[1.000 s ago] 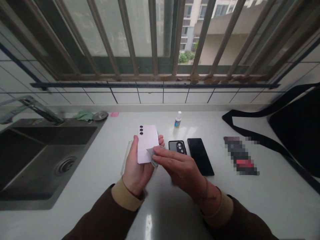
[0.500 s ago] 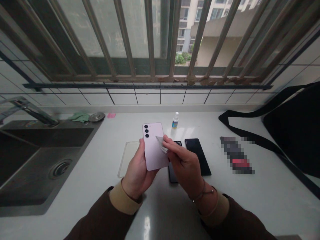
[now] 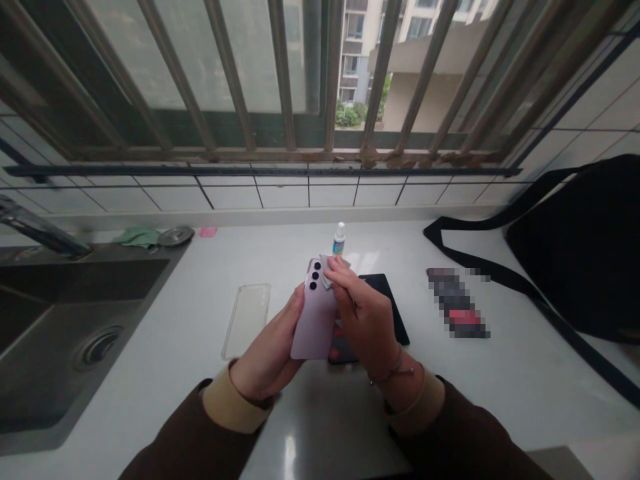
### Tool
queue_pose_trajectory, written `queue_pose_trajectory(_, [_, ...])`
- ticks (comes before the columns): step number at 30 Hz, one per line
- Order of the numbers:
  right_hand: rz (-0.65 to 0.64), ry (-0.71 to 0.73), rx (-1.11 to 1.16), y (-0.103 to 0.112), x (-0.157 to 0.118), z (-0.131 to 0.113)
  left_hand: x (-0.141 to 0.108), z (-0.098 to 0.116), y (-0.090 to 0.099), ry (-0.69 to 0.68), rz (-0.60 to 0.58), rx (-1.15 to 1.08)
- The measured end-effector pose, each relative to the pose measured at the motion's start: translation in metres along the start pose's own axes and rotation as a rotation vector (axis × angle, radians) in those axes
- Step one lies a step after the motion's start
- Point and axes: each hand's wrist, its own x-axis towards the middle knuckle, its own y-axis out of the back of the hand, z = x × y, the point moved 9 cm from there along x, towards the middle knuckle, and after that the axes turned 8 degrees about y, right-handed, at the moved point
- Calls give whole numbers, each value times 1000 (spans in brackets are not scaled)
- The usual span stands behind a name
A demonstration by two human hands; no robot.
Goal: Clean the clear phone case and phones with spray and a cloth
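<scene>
The left hand [image 3: 267,350] cradles a lilac phone [image 3: 315,327] above the worktop [image 3: 190,280], curled around its edge, while the right hand's fingers [image 3: 340,270] pinch a small grey cloth [image 3: 329,271] against the phone's back beside the cameras. A loose grip could let the phone slip onto the black phone [image 3: 387,293] just beneath it. A clear phone case [image 3: 246,320] and small bottle [image 3: 339,240] lie nearby; the sink [image 3: 85,300] is a hazard if the phone slides left.

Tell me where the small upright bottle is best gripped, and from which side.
Best around the slim body of the small bottle, below its white cap, with the right hand coming from the near side, since it stands upright and narrow on the counter.
</scene>
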Motion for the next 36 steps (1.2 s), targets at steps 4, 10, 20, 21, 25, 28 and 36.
queue_pose_trajectory(4, [-164, 189, 72, -18, -3, -16, 2, 8, 5, -35, 43, -54])
queue_pose_trajectory(10, [-73, 78, 19, -9, -1, -7, 0, 4, 0, 17, -6, 45])
queue_pose_trajectory(20, [69, -354, 201, 14, -6, 36, 0, -3, 5, 29, -81, 417])
queue_pose_trajectory(21, [64, -393, 269, 12, -7, 40, 1, -2, 7, 29, -84, 418])
queue_pose_trajectory(25, [45, -615, 675, -9, -13, 52, -3, 4, 5, 40, -104, 384])
queue_pose_trajectory(28, [78, -760, 934, -23, -17, 54, -8, 14, -1, 32, -107, 352])
queue_pose_trajectory(36, [451, -775, 899, -7, -24, 85, -28, 51, 35, -102, 294, 582])
